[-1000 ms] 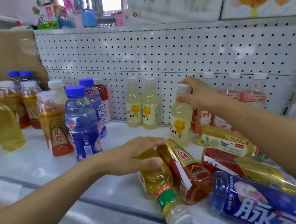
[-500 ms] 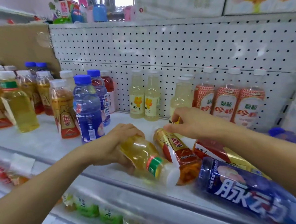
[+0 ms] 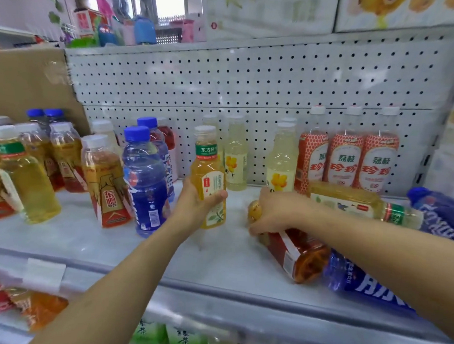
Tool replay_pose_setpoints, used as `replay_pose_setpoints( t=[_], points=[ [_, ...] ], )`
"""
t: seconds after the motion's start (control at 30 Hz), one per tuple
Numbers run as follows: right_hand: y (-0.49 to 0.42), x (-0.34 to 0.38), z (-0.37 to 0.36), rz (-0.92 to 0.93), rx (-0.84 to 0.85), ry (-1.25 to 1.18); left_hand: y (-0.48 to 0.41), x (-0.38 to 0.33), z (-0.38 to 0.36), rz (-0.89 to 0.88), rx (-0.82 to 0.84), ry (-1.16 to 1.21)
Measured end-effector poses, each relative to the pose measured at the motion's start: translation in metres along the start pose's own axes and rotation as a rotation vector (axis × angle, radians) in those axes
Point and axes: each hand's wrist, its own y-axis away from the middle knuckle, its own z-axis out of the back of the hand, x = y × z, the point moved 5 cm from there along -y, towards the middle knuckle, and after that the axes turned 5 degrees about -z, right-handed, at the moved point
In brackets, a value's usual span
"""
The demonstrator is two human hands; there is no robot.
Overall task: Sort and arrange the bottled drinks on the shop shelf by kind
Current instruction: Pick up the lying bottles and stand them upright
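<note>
Left hand (image 3: 196, 206) grips a yellow tea bottle (image 3: 209, 176) with a green neck band round its lower body and holds it nearly upright, just beside the standing blue-capped bottle (image 3: 146, 183); whether its base touches the shelf (image 3: 215, 261) is unclear. Right hand (image 3: 275, 212) curls over the capped end of an amber bottle with a red and gold label (image 3: 298, 252), which lies on its side on the shelf. Behind it lies a second yellow tea bottle (image 3: 351, 203). Three red lychee bottles (image 3: 344, 163) stand against the pegboard (image 3: 252, 88).
</note>
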Motion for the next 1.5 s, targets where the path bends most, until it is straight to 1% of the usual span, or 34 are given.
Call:
replay_pose_setpoints(
  t=[0.07,0.1,0.2,0.3,0.37,0.43,0.53,0.6,0.7,0.73,0.8,0.87,1.0,1.03,1.07,1.13,1.2,1.27,1.33,1.4,1.47,1.5],
  points=[
    [0.001,0.006,0.007,0.006,0.044,-0.091,-0.002,0.002,0.002,-0.007,0.002,0.016],
    [0.004,0.008,0.013,0.017,0.033,-0.151,-0.001,0.003,0.003,-0.013,0.01,0.011],
    [0.014,0.011,0.036,0.06,-0.108,-0.407,0.007,0.005,0.009,-0.062,0.016,-0.017],
    [0.024,0.013,0.047,0.115,-0.268,-0.707,0.027,-0.003,0.017,-0.203,0.021,-0.032],
    [0.029,0.018,0.041,0.124,-0.344,-0.829,0.044,-0.008,0.018,-0.263,0.06,-0.03],
    [0.033,0.024,0.03,0.129,-0.375,-0.939,0.055,-0.009,0.018,-0.312,0.096,-0.043],
    [0.04,0.031,0.022,0.139,-0.411,-1.013,0.066,-0.011,0.014,-0.339,0.174,-0.052],
    [0.044,0.03,0.019,0.132,-0.402,-0.973,0.072,-0.016,0.009,-0.343,0.215,-0.049],
    [0.054,0.016,0.013,0.111,-0.347,-0.847,0.087,-0.022,0.001,-0.38,0.229,-0.065],
    [0.06,0.004,0.014,0.098,-0.346,-0.792,0.094,-0.025,-0.002,-0.427,0.196,-0.118],
    [0.075,-0.028,0.022,0.057,-0.369,-0.688,0.104,-0.034,-0.008,-0.582,0.071,-0.272],
    [0.086,-0.074,0.031,-0.029,-0.394,-0.643,0.107,-0.047,-0.02,-0.697,-0.02,-0.375],
    [0.097,-0.182,0.036,-0.304,-0.396,-0.486,0.107,-0.083,-0.057,-0.868,-0.095,-0.421],
    [0.097,-0.206,0.034,-0.358,-0.385,-0.428,0.108,-0.091,-0.07,-0.895,-0.068,-0.406],
    [0.098,-0.225,0.032,-0.409,-0.368,-0.356,0.108,-0.1,-0.084,-0.891,-0.005,-0.376],
    [0.097,-0.252,0.027,-0.49,-0.315,-0.222,0.099,-0.114,-0.116,-0.835,0.17,-0.311],
    [0.093,-0.263,0.019,-0.516,-0.229,-0.124,0.081,-0.129,-0.151,-0.786,0.285,-0.343],
    [0.086,-0.266,0.012,-0.509,-0.153,-0.08,0.053,-0.141,-0.187,-0.678,0.42,-0.409],
    [0.075,-0.268,0.007,-0.486,-0.131,-0.04,0.025,-0.143,-0.222,-0.563,0.581,-0.511],
    [0.067,-0.267,0.006,-0.481,-0.123,0.034,0.0,-0.135,-0.252,-0.497,0.734,-0.69],
    [0.062,-0.27,0.003,-0.49,-0.107,0.094,-0.015,-0.123,-0.27,-0.455,0.837,-0.912],
    [0.061,-0.27,0.002,-0.501,-0.091,0.103,-0.02,-0.116,-0.276,-0.454,0.857,-1.03]
  ],
)
